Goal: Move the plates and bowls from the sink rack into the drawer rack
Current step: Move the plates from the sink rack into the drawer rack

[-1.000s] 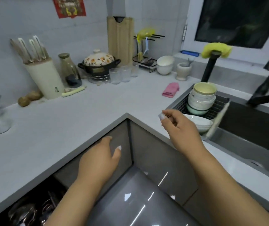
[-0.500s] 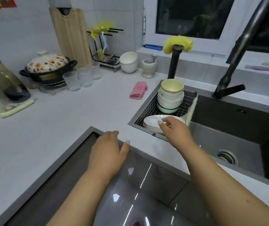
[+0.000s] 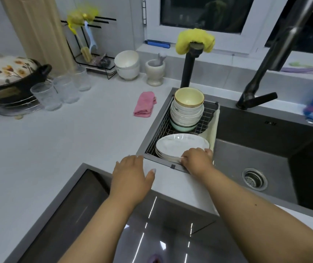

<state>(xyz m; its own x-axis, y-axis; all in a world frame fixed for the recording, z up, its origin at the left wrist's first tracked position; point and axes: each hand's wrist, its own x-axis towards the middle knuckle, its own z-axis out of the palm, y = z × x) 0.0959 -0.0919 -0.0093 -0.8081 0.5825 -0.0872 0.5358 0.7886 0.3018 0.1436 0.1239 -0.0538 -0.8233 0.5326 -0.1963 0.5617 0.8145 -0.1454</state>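
A wire sink rack (image 3: 208,118) sits in the left end of the sink. At its near end lies a small stack of white plates (image 3: 178,145). Behind them stands a tall stack of bowls (image 3: 187,111), a yellow one on top and a green one at the bottom. My right hand (image 3: 197,158) grips the near right rim of the plate stack, fingers curled over the edge. Just left of the rack's near corner, my left hand (image 3: 131,173) hovers over the counter edge, fingers straight, holding nothing. The drawer rack is out of sight.
A dark faucet (image 3: 265,73) rises at the sink's back right, and a black post with a yellow cloth (image 3: 194,41) stands behind the rack. A pink cloth (image 3: 145,104), three glasses (image 3: 64,92), a flowered pot (image 3: 5,73) and white bowls (image 3: 127,63) stand on the counter.
The view swung right and down onto the sink. My right hand came down onto the plate stack's rim and took hold. My left hand moved toward the rack's near corner.
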